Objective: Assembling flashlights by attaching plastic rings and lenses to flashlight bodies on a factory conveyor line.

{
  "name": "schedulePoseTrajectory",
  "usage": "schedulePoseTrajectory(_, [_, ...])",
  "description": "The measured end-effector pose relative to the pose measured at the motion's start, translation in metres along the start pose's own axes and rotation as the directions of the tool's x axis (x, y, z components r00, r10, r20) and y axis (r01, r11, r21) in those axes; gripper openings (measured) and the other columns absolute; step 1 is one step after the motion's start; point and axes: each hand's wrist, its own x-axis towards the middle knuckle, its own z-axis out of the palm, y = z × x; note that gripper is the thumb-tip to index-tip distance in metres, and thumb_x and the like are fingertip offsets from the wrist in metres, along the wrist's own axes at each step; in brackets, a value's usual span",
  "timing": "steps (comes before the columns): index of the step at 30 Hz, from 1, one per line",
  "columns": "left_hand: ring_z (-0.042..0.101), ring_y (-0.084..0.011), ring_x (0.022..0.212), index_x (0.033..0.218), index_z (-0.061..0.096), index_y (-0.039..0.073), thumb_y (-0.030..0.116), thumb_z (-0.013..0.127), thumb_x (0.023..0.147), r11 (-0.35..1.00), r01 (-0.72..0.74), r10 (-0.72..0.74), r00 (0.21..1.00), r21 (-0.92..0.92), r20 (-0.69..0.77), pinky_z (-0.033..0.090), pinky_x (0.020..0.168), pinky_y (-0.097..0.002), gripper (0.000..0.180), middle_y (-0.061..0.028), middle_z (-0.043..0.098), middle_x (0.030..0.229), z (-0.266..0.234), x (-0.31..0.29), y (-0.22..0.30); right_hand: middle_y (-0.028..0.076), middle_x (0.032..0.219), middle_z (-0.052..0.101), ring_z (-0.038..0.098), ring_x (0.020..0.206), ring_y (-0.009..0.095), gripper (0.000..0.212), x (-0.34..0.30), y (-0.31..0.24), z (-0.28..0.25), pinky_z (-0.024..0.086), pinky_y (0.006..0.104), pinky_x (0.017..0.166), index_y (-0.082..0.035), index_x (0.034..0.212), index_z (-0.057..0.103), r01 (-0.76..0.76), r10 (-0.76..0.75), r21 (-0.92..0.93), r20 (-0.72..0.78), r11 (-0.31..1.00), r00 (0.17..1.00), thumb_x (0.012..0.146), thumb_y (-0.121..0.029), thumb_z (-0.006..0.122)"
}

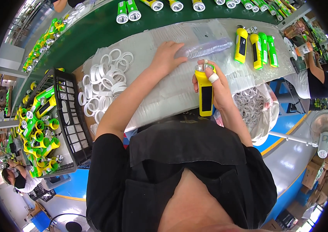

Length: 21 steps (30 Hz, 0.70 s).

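My right hand (220, 83) is closed around a yellow flashlight (206, 91) with a black panel. It is held upright, its silvery reflector end up beside my thumb. White wraps cover parts of the thumb and a finger. Over the table, my left hand (167, 57) has its thumb and fingers at opposite edges of the near end of a row of clear plastic discs (208, 48). The discs lie nested on their side. Whether one is lifted from the row cannot be made out.
White rings (106, 81) lie heaped left of my forearm; more fill a white bag (253, 106) at right. A black crate (70, 116) holds flashlight parts. Yellow flashlights (240, 45) and green ones (272, 52) lie at right. More flashlights (128, 11) line the far side. A person (318, 79) sits at right.
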Motion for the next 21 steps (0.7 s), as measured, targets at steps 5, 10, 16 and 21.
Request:
schedulePoseTrajectory(5, [0.051, -0.0258, 0.104, 0.128, 0.058, 0.009, 0.024, 0.064, 0.09, 0.928, -0.008, -0.003, 1.0, -0.372, -0.029, 0.043, 0.09, -0.0358, 0.042, -0.0104, 0.055, 0.111, -0.048, -0.016, 0.055, 0.011, 0.085, 0.061, 0.06, 0.07, 0.016, 0.04, 0.009, -0.006, 0.007, 0.049, 0.0294, 0.065, -0.003, 0.123, 0.048, 0.0, 0.005, -0.058, 0.087, 0.998, 0.996, 0.096, -0.031, 0.056])
schedulePoseTrajectory(10, [0.045, -0.0261, 0.112, 0.128, 0.059, 0.006, 0.023, 0.043, 0.099, 0.942, -0.235, 0.222, 0.972, -0.242, -0.079, 0.042, 0.091, -0.0349, 0.037, -0.0119, 0.05, 0.121, -0.064, -0.045, 0.074, 0.01, 0.085, 0.061, 0.06, 0.071, 0.016, 0.041, 0.018, -0.001, 0.026, 0.049, 0.0291, 0.064, -0.001, 0.121, 0.048, 0.032, -0.022, -0.048, 0.202, 0.998, 0.979, 0.096, -0.032, 0.057])
schedulePoseTrajectory(16, [0.05, -0.0288, 0.11, 0.116, 0.064, 0.004, 0.023, 0.043, 0.098, 0.911, -0.271, 0.199, 0.95, -0.313, -0.242, 0.035, 0.098, -0.0418, 0.034, -0.0117, 0.055, 0.117, -0.064, -0.06, 0.072, 0.011, 0.089, 0.059, 0.06, 0.072, 0.018, 0.04, 0.02, 0.005, 0.048, 0.049, 0.0297, 0.064, -0.002, 0.12, 0.048, -0.038, 0.054, -0.062, 0.278, 0.997, 0.959, 0.097, -0.034, 0.055])
schedulePoseTrajectory(21, [0.046, -0.0308, 0.118, 0.118, 0.062, 0.002, 0.022, 0.039, 0.098, 0.931, -0.275, 0.217, 0.945, -0.238, -0.244, 0.038, 0.1, -0.0373, 0.036, -0.0138, 0.052, 0.127, -0.073, -0.056, 0.055, 0.01, 0.087, 0.058, 0.059, 0.07, 0.02, 0.037, 0.035, 0.015, 0.061, 0.048, 0.0311, 0.063, -0.005, 0.121, 0.047, -0.082, 0.049, 0.101, 0.287, 0.991, 0.957, 0.098, -0.034, 0.05])
